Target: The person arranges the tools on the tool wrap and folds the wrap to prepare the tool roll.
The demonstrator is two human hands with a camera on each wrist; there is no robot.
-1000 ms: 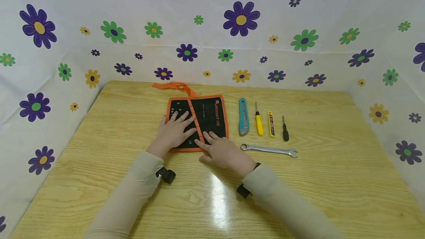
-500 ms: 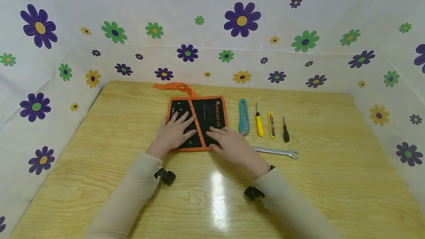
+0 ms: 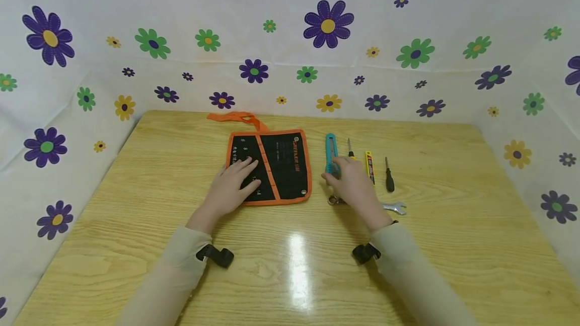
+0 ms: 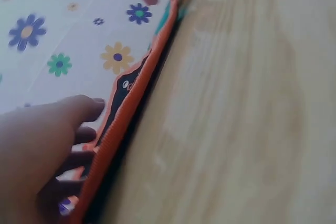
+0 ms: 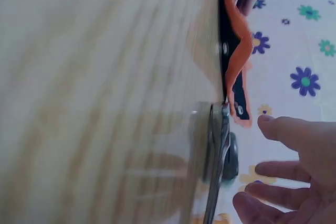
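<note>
A black tool pouch (image 3: pixel 287 165) with orange edging and printed numbers lies flat on the table. My left hand (image 3: pixel 226 190) is over its left part, fingers spread toward the slanted orange seam. To the right of the pouch lies a teal utility knife (image 3: pixel 331 147). My right hand (image 3: pixel 356 185) is over the knife's lower end, with thumb and fingers apart in the right wrist view. Beneath that hand, a combination wrench (image 3: pixel 395 208) is partly hidden. The handle of a yellow screwdriver (image 3: pixel 351 150) is mostly covered by the fingers.
Right of my right hand lie a narrow yellow case (image 3: pixel 370 165) and a small black screwdriver (image 3: pixel 389 177). An orange strap (image 3: pixel 235 116) trails from the pouch toward the back edge of the wooden table (image 3: pixel 136 190). Flowered cloth (image 3: pixel 290 39) hangs behind.
My right hand has left the pouch and moved right to the utility knife. The left hand has drawn back slightly over the pouch.
</note>
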